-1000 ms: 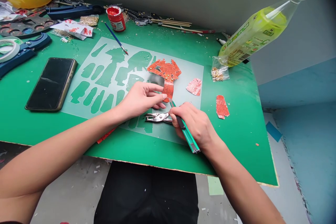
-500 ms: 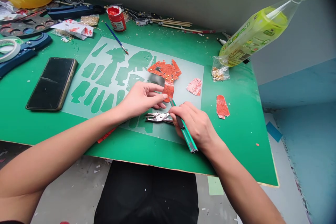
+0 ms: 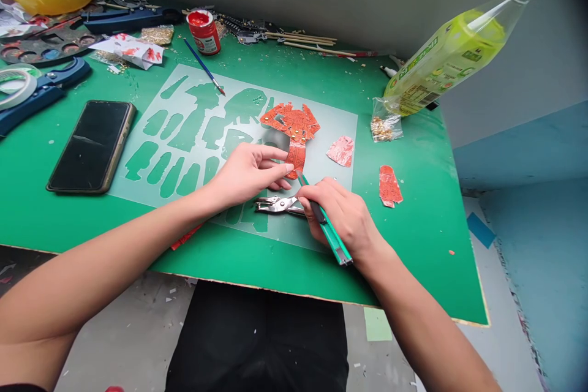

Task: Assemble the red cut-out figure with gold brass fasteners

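Between the thumb and fingers of my left hand (image 3: 255, 173) is the lower end of a red patterned cut-out (image 3: 296, 125), joined with small gold fasteners and bearing dark lines. My right hand (image 3: 342, 214) is wrapped round a green utility knife (image 3: 334, 236), its blade tip at the cut-out's bottom edge. Just below the fingers lies a silver hole punch (image 3: 278, 204), its right end partly hidden by my right hand. Under all this is a translucent sheet (image 3: 337, 193) with many shapes cut out of it.
Loose red pieces (image 3: 340, 151) lie to the right. A phone (image 3: 89, 147) rests at left. Behind stand an open red paint jar (image 3: 203, 33) and a paintbrush (image 3: 204, 66). A tall yellow-green bottle (image 3: 441, 55) leans in view at right, beside a bag of gold fasteners (image 3: 384, 127).
The upper part of the red cut-out has tilted and shifted slightly to the right. The knife's rear end has swung a little to the right; my left hand stays nearly still.
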The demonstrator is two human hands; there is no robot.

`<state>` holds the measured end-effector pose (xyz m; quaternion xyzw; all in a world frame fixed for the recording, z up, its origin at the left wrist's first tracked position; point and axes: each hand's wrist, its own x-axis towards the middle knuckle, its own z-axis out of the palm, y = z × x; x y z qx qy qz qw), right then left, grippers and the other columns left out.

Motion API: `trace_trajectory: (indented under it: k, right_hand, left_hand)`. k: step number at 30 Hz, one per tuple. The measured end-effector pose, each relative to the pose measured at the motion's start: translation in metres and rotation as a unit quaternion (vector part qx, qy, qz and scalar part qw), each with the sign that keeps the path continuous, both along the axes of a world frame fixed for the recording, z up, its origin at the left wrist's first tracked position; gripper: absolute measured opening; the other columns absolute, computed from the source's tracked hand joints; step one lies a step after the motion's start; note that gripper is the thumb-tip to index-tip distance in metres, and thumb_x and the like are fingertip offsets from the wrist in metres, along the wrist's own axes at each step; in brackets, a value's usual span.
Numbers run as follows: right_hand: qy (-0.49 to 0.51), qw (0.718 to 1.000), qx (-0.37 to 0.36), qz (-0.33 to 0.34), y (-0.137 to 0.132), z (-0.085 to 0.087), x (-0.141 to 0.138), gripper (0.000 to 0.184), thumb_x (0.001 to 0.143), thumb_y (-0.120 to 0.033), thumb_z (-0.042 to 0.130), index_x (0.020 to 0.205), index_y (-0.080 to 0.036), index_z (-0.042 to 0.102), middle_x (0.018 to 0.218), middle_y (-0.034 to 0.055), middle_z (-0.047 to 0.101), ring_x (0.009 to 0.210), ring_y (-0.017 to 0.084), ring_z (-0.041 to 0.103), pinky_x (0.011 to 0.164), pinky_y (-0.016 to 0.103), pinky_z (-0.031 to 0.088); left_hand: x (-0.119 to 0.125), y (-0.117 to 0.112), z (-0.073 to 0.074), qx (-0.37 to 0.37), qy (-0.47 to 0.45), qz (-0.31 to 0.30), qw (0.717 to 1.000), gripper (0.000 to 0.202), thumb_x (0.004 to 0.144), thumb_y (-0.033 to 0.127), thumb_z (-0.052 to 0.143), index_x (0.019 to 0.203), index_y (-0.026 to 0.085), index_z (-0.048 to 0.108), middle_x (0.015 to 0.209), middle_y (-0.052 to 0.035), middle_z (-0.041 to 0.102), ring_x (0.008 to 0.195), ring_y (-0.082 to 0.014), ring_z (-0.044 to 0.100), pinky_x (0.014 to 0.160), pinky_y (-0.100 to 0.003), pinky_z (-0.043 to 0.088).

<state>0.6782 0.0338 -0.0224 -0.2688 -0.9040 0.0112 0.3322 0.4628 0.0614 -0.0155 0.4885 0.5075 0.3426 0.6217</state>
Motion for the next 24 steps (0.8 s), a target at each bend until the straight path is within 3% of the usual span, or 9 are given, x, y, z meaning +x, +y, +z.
trace_trajectory:
  k: [11, 17, 24]
  right_hand:
    - [0.063, 0.995, -0.075, -0.01, -0.002, -0.001, 0.003, 0.015, 0.102, -0.009, 0.055, 0.106, -0.022, 0.061, 0.083, 0.0005, 0.067, 0.068, 0.015, 0.059, 0.065, 0.028, 0.048]
    - [0.066, 0.996, -0.058, -0.019, -0.001, 0.003, 0.003, 0.021, 0.099, -0.006, 0.053, 0.107, -0.023, 0.06, 0.078, -0.0005, 0.063, 0.066, 0.015, 0.059, 0.062, 0.027, 0.048]
    - [0.083, 0.994, -0.067, -0.011, 0.0, 0.004, 0.002, 0.02, 0.099, -0.007, 0.054, 0.11, -0.022, 0.059, 0.086, 0.0017, 0.07, 0.07, 0.015, 0.064, 0.064, 0.027, 0.051]
  left_hand:
    - [-0.001, 0.001, 0.007, -0.028, 0.009, 0.007, 1.0, 0.045, 0.082, 0.039, 0.087, 0.116, 0.011, 0.079, 0.083, -0.0131, 0.083, 0.079, -0.0249, 0.081, 0.082, -0.038, 0.069]
    - [0.0, 0.001, 0.011, -0.041, 0.006, 0.005, 0.999, 0.043, 0.082, 0.035, 0.086, 0.116, 0.01, 0.079, 0.083, -0.0127, 0.083, 0.081, -0.0248, 0.082, 0.084, -0.038, 0.068]
    - [0.0, 0.0, 0.012, -0.045, 0.002, 0.006, 0.999, 0.042, 0.083, 0.035, 0.085, 0.116, 0.009, 0.079, 0.083, -0.0132, 0.083, 0.08, -0.0242, 0.081, 0.084, -0.037, 0.068]
